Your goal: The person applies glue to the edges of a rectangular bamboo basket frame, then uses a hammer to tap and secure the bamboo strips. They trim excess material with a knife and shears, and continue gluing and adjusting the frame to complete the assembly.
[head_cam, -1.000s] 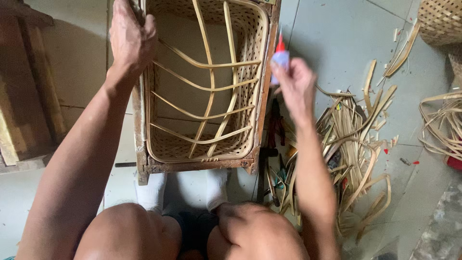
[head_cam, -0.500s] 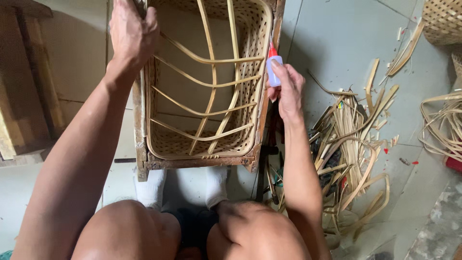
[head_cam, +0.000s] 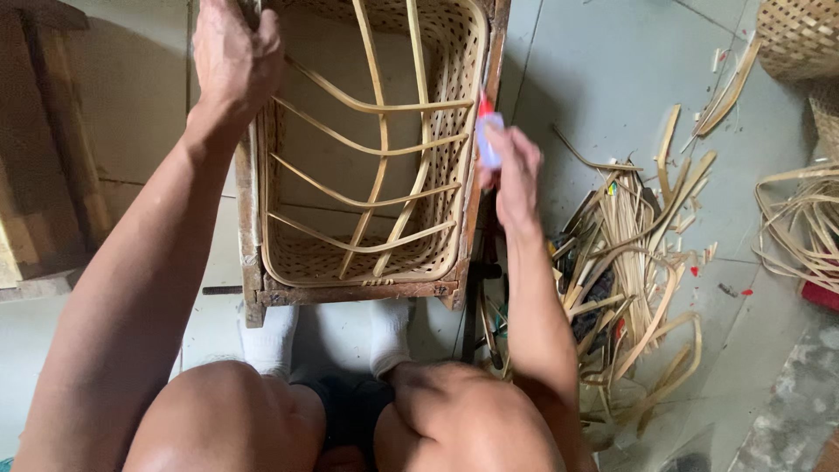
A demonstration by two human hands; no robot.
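The person is sitting over a woven basket point(head_cam: 367, 149) that is resting inside a wooden frame point(head_cam: 249, 218) on the floor. The left hand point(head_cam: 232, 57) is closing around the top of the frame's left side, fingers wrapped tight over the wood, and the arm is stretching down from it toward the knee. The right hand point(head_cam: 516, 170) is gripping a small glue bottle point(head_cam: 488, 135) with a red tip, fingers curled narrow around it, and is pressing the tip against the frame's right edge, right where the basket rim is meeting the wood.

Between the two hands the basket is lying open, and thin bent strips are crossing its mouth in curves, some running across and two running lengthways. Below the hands, the lower bar of the frame is sitting just above two feet in white socks point(head_cam: 271, 336).

To the right of the right hand, a heap of bamboo strips point(head_cam: 629, 262) is spreading over the grey floor, well apart from the frame. Farther right, more loose coils point(head_cam: 804, 232) are lying near the picture's edge, and another woven basket point(head_cam: 800, 35) is showing above them in the corner. To the left of the left arm, a piece of wooden furniture point(head_cam: 39, 175) is standing near the frame.
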